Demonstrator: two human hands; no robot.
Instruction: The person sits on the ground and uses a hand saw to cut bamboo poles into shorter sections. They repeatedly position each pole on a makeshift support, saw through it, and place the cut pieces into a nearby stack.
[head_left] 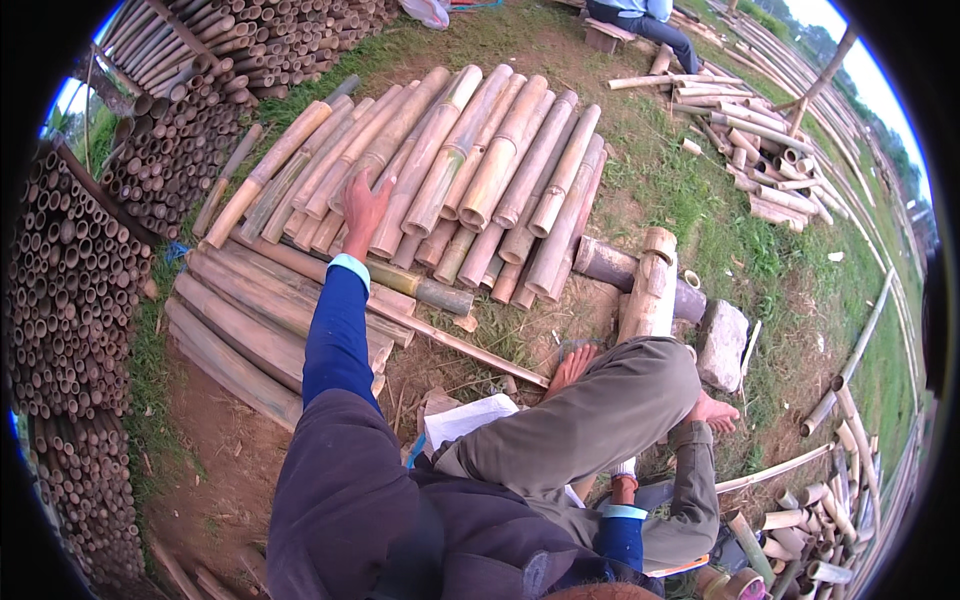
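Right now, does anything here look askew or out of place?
The upper-right bamboo heap looks messy: its pieces point many ways, whereas the poles by the left hand lie roughly side by side.

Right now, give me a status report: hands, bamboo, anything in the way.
Left hand at the stacked bamboo, thumb spread. Right hand mostly hidden. In the way: bent leg, blocking sight of it.

Blue sleeves (338, 325) — pale cuffs (350, 266), olive-grey trousers (590, 410)
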